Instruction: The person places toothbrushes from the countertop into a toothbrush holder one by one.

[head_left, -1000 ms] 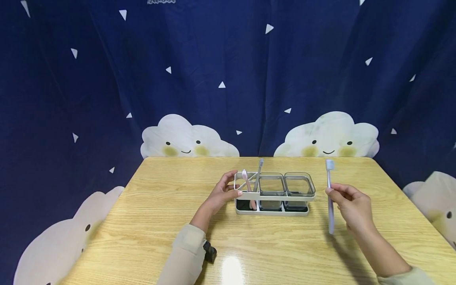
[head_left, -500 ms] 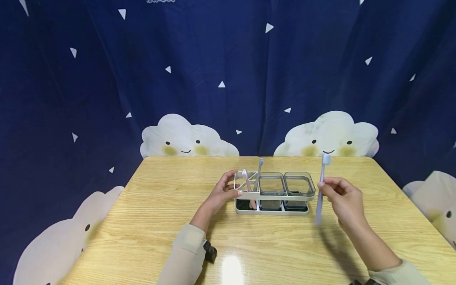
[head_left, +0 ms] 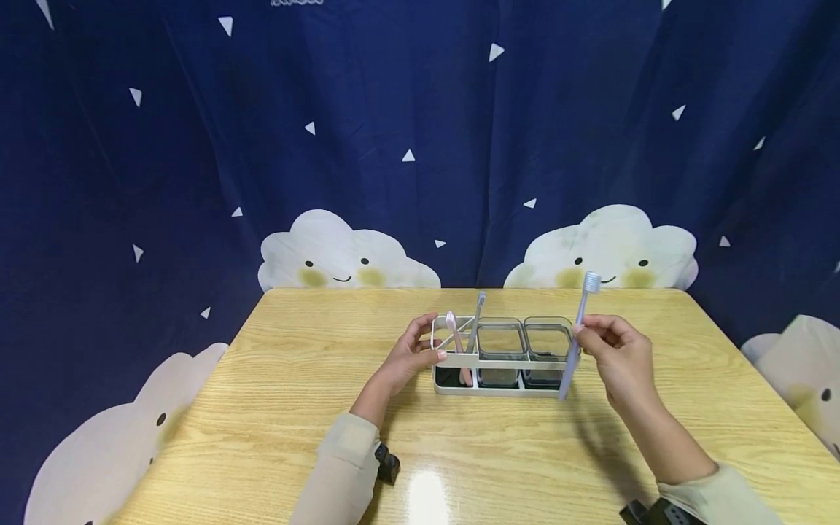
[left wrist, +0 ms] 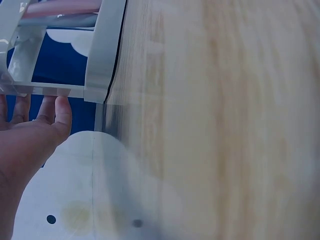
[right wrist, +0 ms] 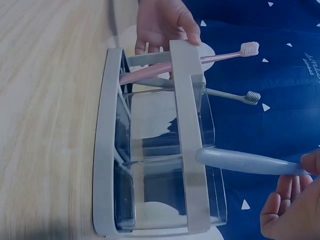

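Note:
A pale toothbrush holder [head_left: 466,360] with two clear cups [head_left: 500,377] stands on the wooden table. My left hand [head_left: 405,359] grips its left end, thumb on the front of the upper frame and fingers behind. A pink toothbrush [head_left: 459,337] and a grey toothbrush [head_left: 477,321] lean in the left, divided section. Between thumb and fingers, my right hand [head_left: 620,361] pinches a light blue toothbrush [head_left: 571,361], bristles up and handle slanting down to the left. In the right wrist view its handle end [right wrist: 210,156] overlaps the upper frame, over the cups.
The wooden table [head_left: 295,350] reaches back to a dark blue curtain [head_left: 367,87] with white triangles and smiling clouds. A black wrist camera [head_left: 387,464] sits at my left cuff, another [head_left: 659,512] at my right cuff.
My right hand has moved left and slightly farther back with the light blue toothbrush, whose lower end now overlaps the holder's right end. The left hand and holder have stayed put.

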The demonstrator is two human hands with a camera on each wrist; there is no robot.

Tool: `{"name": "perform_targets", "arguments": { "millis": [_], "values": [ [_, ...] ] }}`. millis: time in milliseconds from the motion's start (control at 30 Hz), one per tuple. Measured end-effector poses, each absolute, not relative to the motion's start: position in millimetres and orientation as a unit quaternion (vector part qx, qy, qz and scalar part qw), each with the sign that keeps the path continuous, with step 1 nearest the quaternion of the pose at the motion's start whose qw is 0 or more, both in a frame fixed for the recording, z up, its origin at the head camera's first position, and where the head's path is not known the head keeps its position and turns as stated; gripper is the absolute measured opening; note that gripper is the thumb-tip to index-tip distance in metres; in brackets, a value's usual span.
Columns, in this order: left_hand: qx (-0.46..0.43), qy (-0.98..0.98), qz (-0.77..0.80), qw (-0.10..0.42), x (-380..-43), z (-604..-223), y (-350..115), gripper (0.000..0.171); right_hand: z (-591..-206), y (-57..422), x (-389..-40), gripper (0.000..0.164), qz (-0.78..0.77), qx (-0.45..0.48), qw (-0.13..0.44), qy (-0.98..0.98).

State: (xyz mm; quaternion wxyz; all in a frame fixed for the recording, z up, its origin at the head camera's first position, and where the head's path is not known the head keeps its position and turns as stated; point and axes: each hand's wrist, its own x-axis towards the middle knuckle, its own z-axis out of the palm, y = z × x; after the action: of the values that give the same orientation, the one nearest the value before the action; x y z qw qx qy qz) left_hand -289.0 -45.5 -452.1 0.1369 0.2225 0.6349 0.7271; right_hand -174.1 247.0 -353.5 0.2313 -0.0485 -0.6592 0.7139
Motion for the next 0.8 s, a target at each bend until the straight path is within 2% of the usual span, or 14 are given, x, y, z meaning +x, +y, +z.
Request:
{"name": "perform_targets", "arguments": {
  "millis": [800],
  "values": [
    [0.215, 0.635, 0.728, 0.144, -287.7, -450.0, -46.1, 0.072, -336.4, 217.2, -193.8, 0.008, 0.74, -0.029, 0.238, -0.628]
  ]
}}
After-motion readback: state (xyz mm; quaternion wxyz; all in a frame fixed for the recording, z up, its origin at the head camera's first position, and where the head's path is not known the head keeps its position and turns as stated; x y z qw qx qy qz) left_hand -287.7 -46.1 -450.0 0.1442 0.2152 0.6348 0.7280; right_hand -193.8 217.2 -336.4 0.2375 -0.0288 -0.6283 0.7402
